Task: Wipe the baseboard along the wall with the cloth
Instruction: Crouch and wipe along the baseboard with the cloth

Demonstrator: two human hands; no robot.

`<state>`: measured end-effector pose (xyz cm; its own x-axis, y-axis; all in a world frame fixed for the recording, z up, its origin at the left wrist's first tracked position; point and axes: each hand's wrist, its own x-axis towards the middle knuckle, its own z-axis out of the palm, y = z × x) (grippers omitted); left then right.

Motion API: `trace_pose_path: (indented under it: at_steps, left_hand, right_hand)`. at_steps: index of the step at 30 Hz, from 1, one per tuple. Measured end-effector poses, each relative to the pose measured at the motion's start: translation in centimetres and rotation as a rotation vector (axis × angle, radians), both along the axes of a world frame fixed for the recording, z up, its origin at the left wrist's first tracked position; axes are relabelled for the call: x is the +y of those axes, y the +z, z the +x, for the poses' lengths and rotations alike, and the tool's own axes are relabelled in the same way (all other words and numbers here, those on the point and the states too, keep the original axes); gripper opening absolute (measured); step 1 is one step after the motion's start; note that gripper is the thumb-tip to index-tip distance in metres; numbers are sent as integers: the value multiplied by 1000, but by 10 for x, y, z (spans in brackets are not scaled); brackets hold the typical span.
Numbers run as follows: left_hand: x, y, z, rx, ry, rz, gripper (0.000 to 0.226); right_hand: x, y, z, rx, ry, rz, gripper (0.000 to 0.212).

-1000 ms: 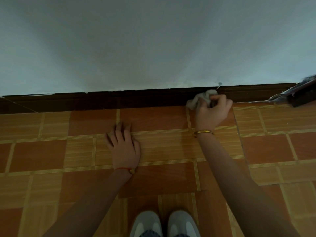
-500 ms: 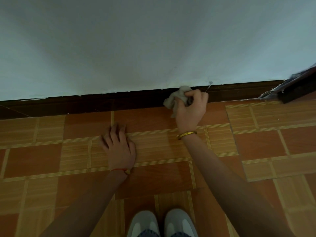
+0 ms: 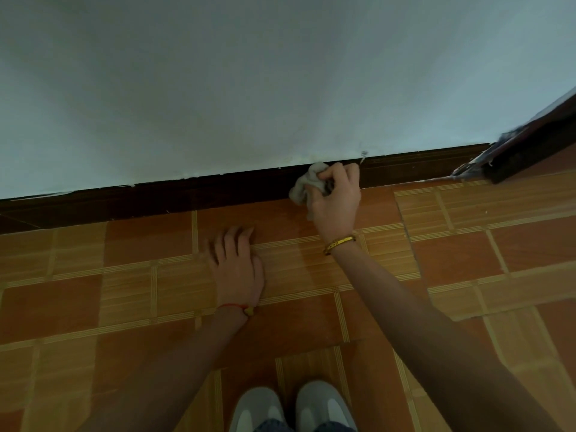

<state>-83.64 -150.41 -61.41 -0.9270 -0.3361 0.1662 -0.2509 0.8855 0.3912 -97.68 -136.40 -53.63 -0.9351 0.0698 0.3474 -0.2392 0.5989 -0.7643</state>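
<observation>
cloth (image 3: 304, 187) against baseboard (image 3: 187, 194)

Dim, soft light, wide-angle bending at the edges, slight blur throughout.

Orange-brown tiled floor (image 3: 467, 254) with pale striped bands. Above floor: plain pale wall (image 3: 249, 88). On floor, bottom centre: two grey-white shoes (image 3: 293, 406). At floor's right end: dark door frame (image 3: 530, 148), paint-flecked.
</observation>
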Motion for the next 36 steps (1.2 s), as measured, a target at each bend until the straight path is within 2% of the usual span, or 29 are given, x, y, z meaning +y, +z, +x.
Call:
trace_pose_path:
  at_steps: [2, 6, 10, 13, 19, 21, 25, 28, 31, 36]
  left_hand:
    - [12, 3, -11, 22, -54, 19, 48]
    - [24, 5, -24, 7, -104, 47, 50]
    - [32, 4, -28, -28, -97, 54, 50]
    - [36, 2, -32, -64, -101, 48, 50]
    - [57, -2, -49, -72, -89, 20, 50]
    - [68, -1, -54, -63, -75, 36, 50]
    - [83, -1, -56, -49, -65, 55, 49]
    - [89, -5, -57, -52, -45, 50, 49]
    - [92, -8, -57, -65, -32, 2, 49]
    - [92, -11, -58, -60, -35, -46, 49]
  right_hand:
    - [11, 2, -3, -6, -35, 8, 21]
    - [47, 10, -16, -36, -263, -21, 24]
    - [63, 15, -23, -32, -295, 13, 21]
    - [54, 14, -19, -35, -266, 57, 23]
    - [58, 5, -18, -31, -28, 183, 23]
    - [70, 7, -23, -20, -72, 155, 22]
    - [101, 10, -38, -41, -292, 42, 23]
    - [111, 7, -43, -36, -284, 31, 23]
    - [106, 2, -39, 3, -232, 24, 24]
    - [83, -15, -29, 8, -24, 100, 23]
